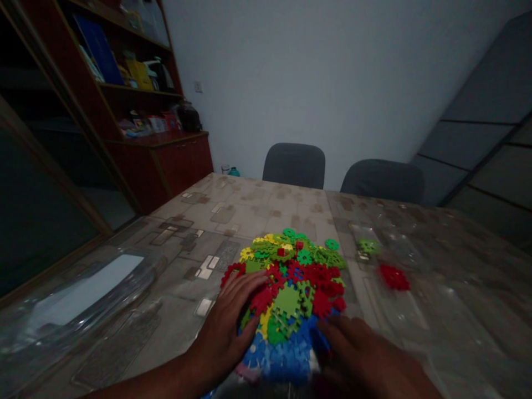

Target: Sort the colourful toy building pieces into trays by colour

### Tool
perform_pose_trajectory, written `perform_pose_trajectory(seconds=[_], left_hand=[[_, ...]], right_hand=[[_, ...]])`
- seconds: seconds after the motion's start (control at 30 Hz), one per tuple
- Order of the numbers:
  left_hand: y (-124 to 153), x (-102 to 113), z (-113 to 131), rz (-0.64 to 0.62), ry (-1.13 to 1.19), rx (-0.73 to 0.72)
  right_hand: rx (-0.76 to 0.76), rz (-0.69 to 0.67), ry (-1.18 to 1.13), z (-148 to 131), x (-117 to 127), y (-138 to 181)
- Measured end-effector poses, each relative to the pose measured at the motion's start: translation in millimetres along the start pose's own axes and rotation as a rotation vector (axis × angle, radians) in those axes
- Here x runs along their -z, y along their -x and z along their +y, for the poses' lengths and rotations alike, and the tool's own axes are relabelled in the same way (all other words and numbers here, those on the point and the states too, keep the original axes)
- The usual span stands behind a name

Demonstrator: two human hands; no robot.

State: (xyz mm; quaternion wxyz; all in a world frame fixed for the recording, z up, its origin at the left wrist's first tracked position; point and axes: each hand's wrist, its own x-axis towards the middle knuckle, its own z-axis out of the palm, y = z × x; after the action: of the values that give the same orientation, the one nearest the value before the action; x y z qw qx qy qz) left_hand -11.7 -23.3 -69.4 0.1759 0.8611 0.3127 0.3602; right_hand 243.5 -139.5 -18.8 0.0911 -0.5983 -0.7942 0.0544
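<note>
Nearest, lower right of frame: right hand (366, 354), blurred, fingers bent toward blue pieces (278, 352) at bottom centre; cannot tell how far open or whether closed on a piece. Lower left of centre: left hand (230, 316), open, fingers extended and thumb spread, laid along left flank of gear pile (287, 300); gripping nothing visible. Pink piece (248, 372) at bottom, just below left thumb, beside blue pieces.

Gear pile at lower centre, between both hands, on patterned table (270, 205). Layering by colour, loosely: blue at near edge, large light-green gear plate mid-pile, red gears (316, 277) across middle and right, yellow gears (246, 254) and green gears (305, 256) toward far edge.

Left of frame, lower: clear plastic packaging (141, 277) with white sheet (91, 288). Right of centre, well apart from pile: clear plastic trays (405, 313), red gear cluster (394, 277) on one, green piece (368, 245) farther up.

Beyond far table edge: two grey chairs (293, 164), centre and right. Upper left: red-brown cabinet (183, 163) bearing dark round jar (189, 116), with blue folder (98, 50) on shelf above. Farthest, upper centre: pale wall (291, 72) with socket (198, 86).
</note>
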Motion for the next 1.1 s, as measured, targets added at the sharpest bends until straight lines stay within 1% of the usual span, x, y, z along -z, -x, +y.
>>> perform_pose_trajectory(seconds=[0.07,0.13,0.27,0.33,0.4,0.47,0.57,0.63,0.7,0.77,0.83,0.97,1.1], left_hand=[[-2,2,5,0.018,-0.015,0.0],[-3,5,10,0.03,-0.021,-0.043],[-1,7,18,-0.031,-0.019,-0.225],[1,7,18,-0.075,-0.048,-0.268],[4,6,17,-0.13,-0.086,-0.279],[6,6,16,-0.199,-0.12,-0.287],[8,7,13,-0.274,-0.147,-0.29],[8,6,12,-0.28,-0.154,-0.302],[7,6,12,-0.255,-0.158,-0.318],[6,8,13,-0.228,-0.165,-0.322],[5,12,16,-0.229,-0.197,-0.28],[3,24,24,-0.325,-0.288,-0.155],[-1,30,28,-0.451,-0.311,-0.107]], right_hand=[[-0.01,0.005,0.087,-7,-25,7],[-0.023,0.042,0.153,-10,-43,5],[-0.007,0.17,0.138,-16,-60,-8],[0.0,0.218,0.092,-19,-64,-12],[0.004,0.235,0.036,-21,-67,-14],[-0.003,0.223,-0.035,-20,-66,-15],[-0.05,0.148,-0.141,-11,-60,-16],[-0.08,0.082,-0.2,-5,-53,-18],[-0.106,0.051,-0.23,-2,-48,-18],[-0.128,0.069,-0.2,-4,-46,-16],[-0.12,0.089,-0.132,-9,-47,-12],[-0.093,0.098,-0.027,-18,-51,-7],[-0.105,0.103,-0.076,-18,-50,-10]])
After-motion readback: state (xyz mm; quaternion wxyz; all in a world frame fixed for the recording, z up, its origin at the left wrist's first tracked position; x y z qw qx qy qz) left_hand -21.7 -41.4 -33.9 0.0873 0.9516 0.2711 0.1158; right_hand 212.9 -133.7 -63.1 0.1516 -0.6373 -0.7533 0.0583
